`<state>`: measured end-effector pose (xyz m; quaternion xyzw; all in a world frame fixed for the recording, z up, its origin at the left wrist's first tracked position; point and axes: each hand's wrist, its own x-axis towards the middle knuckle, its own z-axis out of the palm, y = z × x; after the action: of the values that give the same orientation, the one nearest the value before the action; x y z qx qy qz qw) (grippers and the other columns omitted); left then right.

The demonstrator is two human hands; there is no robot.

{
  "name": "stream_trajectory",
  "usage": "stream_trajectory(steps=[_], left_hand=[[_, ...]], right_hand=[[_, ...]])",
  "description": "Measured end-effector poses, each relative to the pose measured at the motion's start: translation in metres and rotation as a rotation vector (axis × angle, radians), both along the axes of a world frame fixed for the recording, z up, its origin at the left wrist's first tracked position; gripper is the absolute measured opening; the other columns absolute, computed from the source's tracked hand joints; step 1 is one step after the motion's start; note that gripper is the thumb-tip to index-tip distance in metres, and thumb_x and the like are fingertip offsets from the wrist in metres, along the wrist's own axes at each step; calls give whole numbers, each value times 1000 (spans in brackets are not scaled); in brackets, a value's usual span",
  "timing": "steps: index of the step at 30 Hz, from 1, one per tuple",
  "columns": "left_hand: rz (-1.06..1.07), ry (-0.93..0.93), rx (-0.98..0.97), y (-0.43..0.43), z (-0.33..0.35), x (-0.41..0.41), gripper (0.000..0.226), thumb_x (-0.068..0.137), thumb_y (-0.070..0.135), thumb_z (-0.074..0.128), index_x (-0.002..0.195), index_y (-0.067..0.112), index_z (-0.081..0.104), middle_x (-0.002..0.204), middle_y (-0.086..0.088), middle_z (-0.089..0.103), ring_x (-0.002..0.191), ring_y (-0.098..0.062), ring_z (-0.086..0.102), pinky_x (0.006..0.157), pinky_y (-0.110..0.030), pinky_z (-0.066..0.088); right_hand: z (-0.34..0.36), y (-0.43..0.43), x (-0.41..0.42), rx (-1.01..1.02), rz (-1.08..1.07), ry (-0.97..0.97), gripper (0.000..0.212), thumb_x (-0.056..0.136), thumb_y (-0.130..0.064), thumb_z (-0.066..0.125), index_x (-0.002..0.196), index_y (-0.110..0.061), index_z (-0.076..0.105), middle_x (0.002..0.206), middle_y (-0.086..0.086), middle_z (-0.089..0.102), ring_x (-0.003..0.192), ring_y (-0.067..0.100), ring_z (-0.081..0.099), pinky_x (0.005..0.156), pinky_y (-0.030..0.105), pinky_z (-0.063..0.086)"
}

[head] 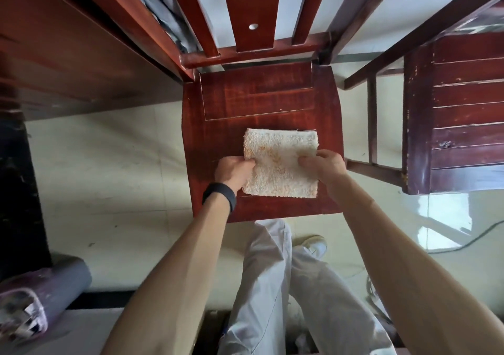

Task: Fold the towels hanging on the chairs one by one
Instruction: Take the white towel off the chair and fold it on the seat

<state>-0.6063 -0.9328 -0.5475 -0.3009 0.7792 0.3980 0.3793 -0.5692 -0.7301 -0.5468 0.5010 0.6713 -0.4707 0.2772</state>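
At frame centre the towel (281, 163) lies nearly folded on the chair seat (259, 103), left hand (234, 169) and right hand (321, 163) each pinching a side edge; remaining towels unseen.

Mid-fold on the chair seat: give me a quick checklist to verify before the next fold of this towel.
1. Towel lies on the seat, not overhanging: ok.
2. Left hand has a grip on the left edge: ok.
3. Right hand has a grip on the right edge: ok.
4. Edges are lined up: near edge looks straight; far layers slightly offset at the right corner: not ok.
5. Seat beyond the towel has room for folding: ok.
6. Another towel waiting on the neighbouring chair: cannot tell.
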Motion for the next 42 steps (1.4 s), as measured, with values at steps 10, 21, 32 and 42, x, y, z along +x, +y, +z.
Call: stream_trajectory(steps=[10, 21, 32, 42], left_hand=[[-59, -115, 418, 6, 85, -13, 29, 80, 16, 78, 108, 17, 72, 105, -1, 75, 106, -19, 68, 100, -33, 48], [-222, -102, 724, 175, 300, 27, 29, 89, 11, 66, 115, 21, 68, 110, -5, 70, 92, -22, 67, 71, -32, 52], [-754, -128, 802, 438, 465, 144, 30, 89, 9, 65, 116, 23, 68, 119, -15, 69, 104, -33, 65, 93, -50, 51], [-1189, -166, 837, 671, 516, 258, 25, 93, 12, 61, 116, 21, 65, 96, -3, 70, 86, -22, 62, 71, -34, 51]], right_hand=[[88, 54, 49, -238, -143, 310, 45, 77, -29, 83, 114, -13, 63, 108, 10, 72, 94, 24, 72, 74, 34, 61], [329, 188, 148, -159, -347, 603, 24, 89, -14, 71, 106, -29, 65, 97, 11, 65, 83, 19, 70, 64, 39, 59], [488, 344, 350, 169, -710, 767, 30, 92, -8, 68, 112, -30, 63, 92, 13, 67, 78, 14, 70, 58, 31, 55], [515, 481, 488, 574, -912, 682, 30, 76, -46, 72, 104, -42, 64, 92, 0, 74, 89, 18, 73, 83, 49, 58]])
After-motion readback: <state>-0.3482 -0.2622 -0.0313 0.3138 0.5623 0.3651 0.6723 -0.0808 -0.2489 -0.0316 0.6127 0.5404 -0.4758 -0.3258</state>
